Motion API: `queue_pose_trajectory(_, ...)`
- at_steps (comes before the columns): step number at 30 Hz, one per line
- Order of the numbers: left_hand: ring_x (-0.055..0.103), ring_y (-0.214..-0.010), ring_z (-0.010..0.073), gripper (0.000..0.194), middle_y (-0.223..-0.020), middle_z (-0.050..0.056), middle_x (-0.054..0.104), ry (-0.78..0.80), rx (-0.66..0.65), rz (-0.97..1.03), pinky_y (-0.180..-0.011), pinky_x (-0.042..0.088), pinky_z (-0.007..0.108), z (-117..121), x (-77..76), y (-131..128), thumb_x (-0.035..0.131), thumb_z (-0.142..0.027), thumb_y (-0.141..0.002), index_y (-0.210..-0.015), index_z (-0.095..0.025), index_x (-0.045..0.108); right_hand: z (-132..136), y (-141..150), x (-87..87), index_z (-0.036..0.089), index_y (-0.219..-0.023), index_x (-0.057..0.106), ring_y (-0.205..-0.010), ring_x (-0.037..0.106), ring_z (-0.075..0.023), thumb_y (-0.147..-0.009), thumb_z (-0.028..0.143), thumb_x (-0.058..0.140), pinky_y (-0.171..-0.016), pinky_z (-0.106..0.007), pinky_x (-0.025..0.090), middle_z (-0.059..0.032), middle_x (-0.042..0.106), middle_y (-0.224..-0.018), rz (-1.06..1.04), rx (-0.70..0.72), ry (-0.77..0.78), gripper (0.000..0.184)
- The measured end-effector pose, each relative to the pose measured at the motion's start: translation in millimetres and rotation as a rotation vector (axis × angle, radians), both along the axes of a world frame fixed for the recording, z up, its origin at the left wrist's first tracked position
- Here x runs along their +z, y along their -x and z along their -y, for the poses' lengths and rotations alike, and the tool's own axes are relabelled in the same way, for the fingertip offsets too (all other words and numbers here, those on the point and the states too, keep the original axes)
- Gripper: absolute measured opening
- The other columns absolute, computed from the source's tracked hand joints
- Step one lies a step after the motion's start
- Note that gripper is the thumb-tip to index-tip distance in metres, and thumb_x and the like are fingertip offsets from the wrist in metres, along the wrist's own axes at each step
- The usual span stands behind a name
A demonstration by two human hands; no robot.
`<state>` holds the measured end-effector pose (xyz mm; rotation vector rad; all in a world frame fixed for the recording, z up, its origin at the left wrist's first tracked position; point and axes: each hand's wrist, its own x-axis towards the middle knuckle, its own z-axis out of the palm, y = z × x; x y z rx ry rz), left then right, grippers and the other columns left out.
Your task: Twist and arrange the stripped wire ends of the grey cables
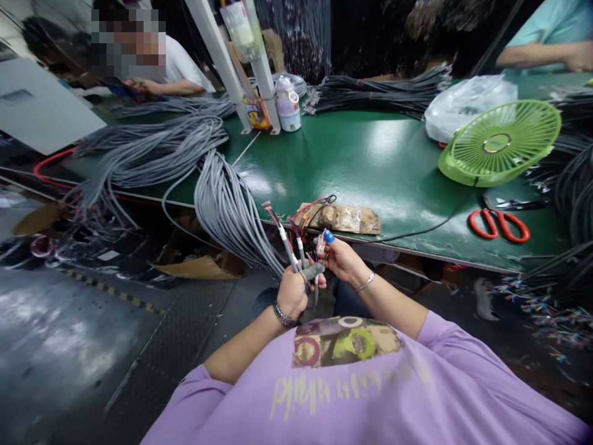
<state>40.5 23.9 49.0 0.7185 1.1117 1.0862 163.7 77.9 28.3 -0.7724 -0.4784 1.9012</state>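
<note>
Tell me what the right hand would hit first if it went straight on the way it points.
Past the pale piece it pinches, the right hand would probably first meet the cables held in the left hand, though depth is unclear here.

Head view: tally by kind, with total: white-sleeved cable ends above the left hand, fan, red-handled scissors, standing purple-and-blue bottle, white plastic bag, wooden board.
White-sleeved cable ends above the left hand: 2
Green fan: 1
Red-handled scissors: 1
Purple-and-blue bottle: 1
White plastic bag: 1
Wooden board: 1
Total: 7
</note>
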Motion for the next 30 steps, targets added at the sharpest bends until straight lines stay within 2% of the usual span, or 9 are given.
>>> queue_pose_trajectory(5, 0.057, -0.043, 0.0109, 0.022, -0.05, 0.001, 0.062, 0.019, 0.004, -0.009, -0.039, 0.033, 0.019, -1, -0.8, -1, 0.073, -0.031, -0.064, -0.065, -0.013, 0.061, -3, 0, 4.1, 0.016, -0.078, 0.066, -0.06, 0.057, -0.0111, -0.073, 0.04, 0.072, -0.058, -0.025, 0.046, 0.0, 0.064, -0.066, -0.022, -0.016, 0.109, 0.026)
queue_pose_trajectory(9, 0.057, -0.042, 0.0116, 0.022, -0.049, 0.002, 0.062, 0.026, -0.021, -0.018, -0.039, 0.033, 0.019, -2, -0.3, -3, 0.073, -0.031, -0.064, -0.064, -0.013, 0.06, -4, 2, 0.3, 0.016, -0.079, 0.066, -0.063, 0.059, -0.0118, -0.075, 0.04, 0.07, -0.063, -0.025, 0.047, -0.0014, 0.067, -0.07, -0.032, -0.035, 0.12, 0.024)
queue_pose_trajectory(15, 0.057, -0.042, 0.0114, 0.025, -0.049, 0.002, 0.061, 0.023, -0.012, -0.032, -0.038, 0.03, 0.018, -1, 0.8, -3, 0.074, -0.033, -0.061, -0.063, -0.013, 0.06, -1, 2, -7.1, 0.017, -0.081, 0.064, -0.061, 0.058, -0.0116, -0.078, 0.051, 0.063, -0.06, -0.025, 0.048, -0.0018, 0.067, -0.072, -0.083, 0.009, 0.106, 0.034)
queue_pose_trajectory(20, 0.056, -0.043, 0.0109, 0.023, -0.05, 0.001, 0.061, -0.024, -0.002, -0.034, -0.039, 0.03, 0.019, 6, 4.0, 1, 0.073, -0.033, -0.064, -0.064, -0.014, 0.06, 1, -4, -0.6, 0.018, -0.081, 0.063, -0.059, 0.057, -0.0118, -0.082, 0.062, 0.049, -0.056, -0.024, 0.048, -0.003, 0.065, -0.071, -0.085, 0.114, 0.066, 0.047)
queue_pose_trajectory(26, 0.058, -0.045, 0.0114, 0.021, -0.051, 0.002, 0.062, -0.04, 0.02, -0.035, -0.04, 0.032, 0.019, 11, 3.1, 1, 0.073, -0.032, -0.065, -0.065, -0.014, 0.061, -1, -6, 4.1, 0.015, -0.083, 0.066, -0.056, 0.054, -0.0096, -0.084, 0.045, 0.059, -0.056, -0.024, 0.049, -0.0027, 0.065, -0.072, -0.036, 0.134, 0.016, 0.031)
queue_pose_trajectory(30, 0.057, -0.044, 0.011, 0.02, -0.05, 0.001, 0.062, -0.034, 0.052, -0.028, -0.039, 0.031, 0.019, 9, 0.5, 1, 0.074, -0.03, -0.064, -0.067, -0.014, 0.062, -1, -6, 0.6, 0.015, -0.083, 0.066, -0.057, 0.055, -0.01, -0.083, 0.051, 0.056, -0.054, -0.023, 0.048, -0.0024, 0.064, -0.071, -0.049, 0.131, 0.043, 0.038)
